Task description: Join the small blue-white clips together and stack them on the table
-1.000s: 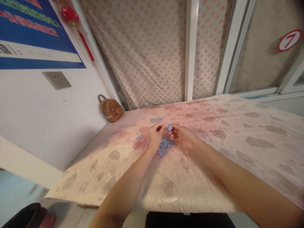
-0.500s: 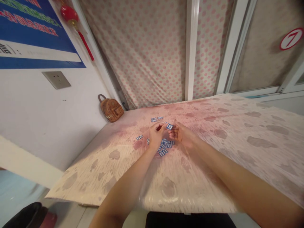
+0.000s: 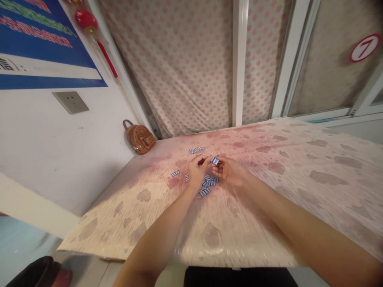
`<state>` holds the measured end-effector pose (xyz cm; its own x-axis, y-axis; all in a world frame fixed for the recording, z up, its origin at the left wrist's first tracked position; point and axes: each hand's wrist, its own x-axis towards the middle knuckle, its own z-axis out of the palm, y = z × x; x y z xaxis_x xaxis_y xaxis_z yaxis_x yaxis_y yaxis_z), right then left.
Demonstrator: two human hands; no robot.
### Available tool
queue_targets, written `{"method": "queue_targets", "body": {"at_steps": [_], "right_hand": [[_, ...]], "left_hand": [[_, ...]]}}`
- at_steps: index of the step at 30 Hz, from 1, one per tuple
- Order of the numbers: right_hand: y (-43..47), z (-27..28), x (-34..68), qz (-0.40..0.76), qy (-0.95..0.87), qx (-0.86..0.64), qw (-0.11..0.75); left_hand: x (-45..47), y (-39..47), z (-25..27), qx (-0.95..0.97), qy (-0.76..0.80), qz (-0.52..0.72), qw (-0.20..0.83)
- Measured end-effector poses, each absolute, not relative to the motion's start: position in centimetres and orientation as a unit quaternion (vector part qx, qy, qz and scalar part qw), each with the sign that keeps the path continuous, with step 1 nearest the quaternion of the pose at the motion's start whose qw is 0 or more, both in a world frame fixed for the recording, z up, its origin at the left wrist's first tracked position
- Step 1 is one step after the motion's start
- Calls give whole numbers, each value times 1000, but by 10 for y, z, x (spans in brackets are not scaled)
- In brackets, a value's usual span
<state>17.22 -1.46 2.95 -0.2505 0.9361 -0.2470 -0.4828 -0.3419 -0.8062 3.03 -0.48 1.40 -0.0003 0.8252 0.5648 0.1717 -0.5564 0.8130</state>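
A small flat blue-and-white striped piece (image 3: 214, 160) is raised just over the table between my hands. My left hand (image 3: 196, 170) is closed, pinching the piece's left side between thumb and fingers. From the other side, my right hand (image 3: 231, 170) has its thumb and curled fingers closed at the piece's right edge. Below them lies a loose pile of similar blue-and-white pieces (image 3: 206, 186), partly covered by my left hand. One single piece (image 3: 175, 173) rests to the left of the pile. What the pieces are made of is too small to tell.
Beyond my hands, more striped pieces (image 3: 193, 151) lie together on the patterned tablecloth (image 3: 209, 235). A small brown backpack-shaped bag (image 3: 140, 137) stands against the wall at the table's left corner. A dotted curtain (image 3: 179, 67) hangs behind the table.
The held piece has shifted slightly right and tilted. My right thumb has come down against its edge. The pieces on the table have stayed put.
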Motion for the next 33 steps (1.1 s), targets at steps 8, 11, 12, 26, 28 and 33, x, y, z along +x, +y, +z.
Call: {"method": "queue_targets", "body": {"at_steps": [8, 11, 12, 26, 28, 33], "right_hand": [[-14, 27, 170, 693, -336, -389, 506], [-14, 24, 172, 673, -360, -384, 520], [-14, 22, 172, 658, -385, -374, 528], [-11, 19, 177, 432, -566, -423, 560], [-11, 18, 177, 434, -571, -420, 556], [-8, 16, 179, 423, -588, -415, 550]], "left_hand": [[31, -6, 15, 637, 383, 599, 299], [31, -4, 13, 628, 390, 598, 308], [31, -4, 13, 627, 391, 597, 312], [23, 2, 11, 632, 375, 586, 341], [25, 3, 8, 631, 370, 587, 347], [21, 12, 6, 629, 380, 570, 367]]}}
